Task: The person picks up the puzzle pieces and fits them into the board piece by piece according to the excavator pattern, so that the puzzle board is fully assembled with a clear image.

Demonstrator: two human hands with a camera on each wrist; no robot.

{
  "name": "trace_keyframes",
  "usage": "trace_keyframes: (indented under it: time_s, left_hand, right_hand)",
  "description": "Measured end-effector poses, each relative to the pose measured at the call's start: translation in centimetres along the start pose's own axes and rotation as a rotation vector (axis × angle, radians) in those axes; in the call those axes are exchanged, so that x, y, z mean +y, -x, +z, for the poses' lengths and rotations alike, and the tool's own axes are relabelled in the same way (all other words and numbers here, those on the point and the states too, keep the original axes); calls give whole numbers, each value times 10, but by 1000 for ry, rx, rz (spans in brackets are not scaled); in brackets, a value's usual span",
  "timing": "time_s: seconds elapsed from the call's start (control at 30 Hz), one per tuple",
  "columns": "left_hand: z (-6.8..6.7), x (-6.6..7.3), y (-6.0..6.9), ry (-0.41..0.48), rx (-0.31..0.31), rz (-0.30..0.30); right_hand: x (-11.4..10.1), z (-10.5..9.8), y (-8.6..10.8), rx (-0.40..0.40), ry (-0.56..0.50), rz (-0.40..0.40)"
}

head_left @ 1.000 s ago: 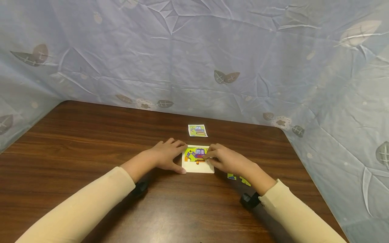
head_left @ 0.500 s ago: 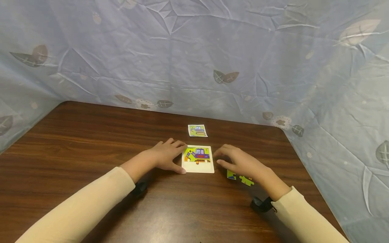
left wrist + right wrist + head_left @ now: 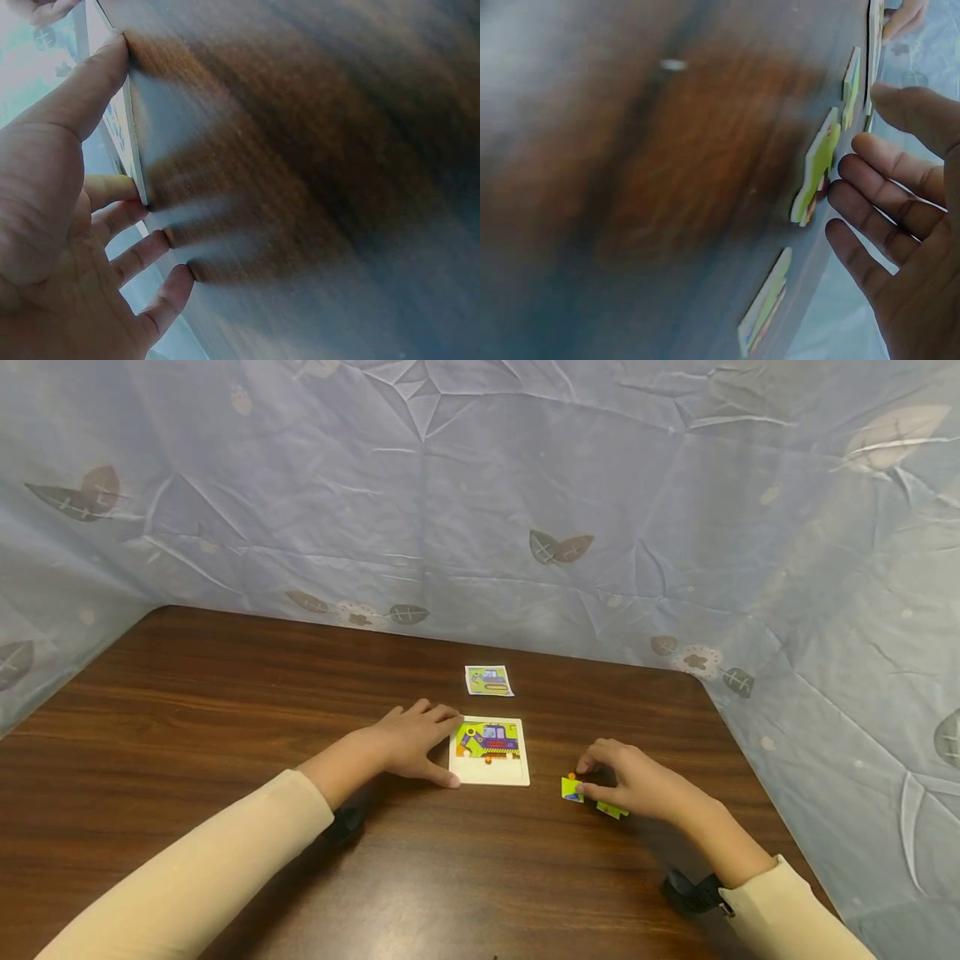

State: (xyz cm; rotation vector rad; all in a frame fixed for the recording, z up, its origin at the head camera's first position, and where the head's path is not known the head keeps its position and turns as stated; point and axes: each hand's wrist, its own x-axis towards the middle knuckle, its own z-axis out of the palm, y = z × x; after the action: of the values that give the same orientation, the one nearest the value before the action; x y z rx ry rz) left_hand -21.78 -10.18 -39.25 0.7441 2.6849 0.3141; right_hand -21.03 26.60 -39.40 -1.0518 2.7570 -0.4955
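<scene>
My left hand point(image 3: 416, 742) rests at the left side of a white puzzle tray point(image 3: 487, 774). Its thumb and fingertips touch the tray's edge, also seen with my left hand point(image 3: 82, 217) spread in the left wrist view. Joined puzzle pieces point(image 3: 498, 739) in the tray's upper part show a purple excavator on green. My right hand point(image 3: 637, 779) hovers over loose pieces right of the tray, partly hiding them. A green-and-blue puzzle piece point(image 3: 568, 789) lies by its thumb. In the right wrist view, the fingers of my right hand point(image 3: 907, 202) are loosely bent, gripping nothing, beside a green puzzle piece point(image 3: 817, 165).
A small picture card point(image 3: 488, 681) with the excavator lies behind the tray. Another green puzzle piece point(image 3: 612, 811) is under my right hand, and a further loose piece point(image 3: 763, 307) shows in the right wrist view. A patterned curtain point(image 3: 480, 527) borders the brown table point(image 3: 262, 693).
My right hand has left the tray and moved right and toward me, to the loose pieces. My left hand has stayed at the tray's edge.
</scene>
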Motion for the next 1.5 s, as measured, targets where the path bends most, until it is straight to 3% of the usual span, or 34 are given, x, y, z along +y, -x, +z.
trace_keyframes:
  time_s: [0.37,0.77,1.5]
  left_hand:
    - [3,0,-2,9,3,14]
    - [2,0,-1,12,-3,5]
    - [0,1,2,25,4,6]
  right_hand:
    - [-1,12,14,45,76,-11]
    - [-3,13,10,46,90,7]
    - [-5,11,5,78,108,-49]
